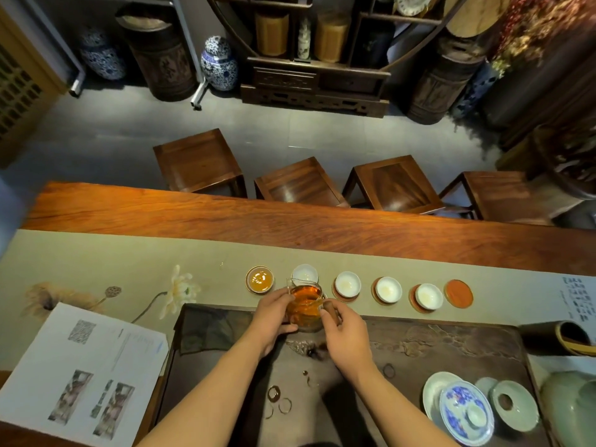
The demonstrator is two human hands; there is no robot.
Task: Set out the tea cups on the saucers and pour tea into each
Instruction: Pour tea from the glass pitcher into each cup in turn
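Note:
A row of small white tea cups stands on red saucers along the beige table runner (129, 256). The leftmost cup (260, 279) holds amber tea. The cup beside it (304, 273) is empty, as are three more to the right (347, 284) (388, 289) (428, 296). One red saucer (458, 293) at the right end is bare. Both my hands hold a glass pitcher (303, 305) of amber tea just in front of the second cup: my left hand (274, 314) on its left side, my right hand (346, 333) at its handle.
A dark carved tea tray (435, 343) lies under my hands. A blue-and-white lidded bowl (466, 411), a celadon strainer (512, 404) and a celadon pot (574, 411) sit at its right. Printed papers (84, 372) lie at left. Wooden stools (198, 162) stand beyond the table.

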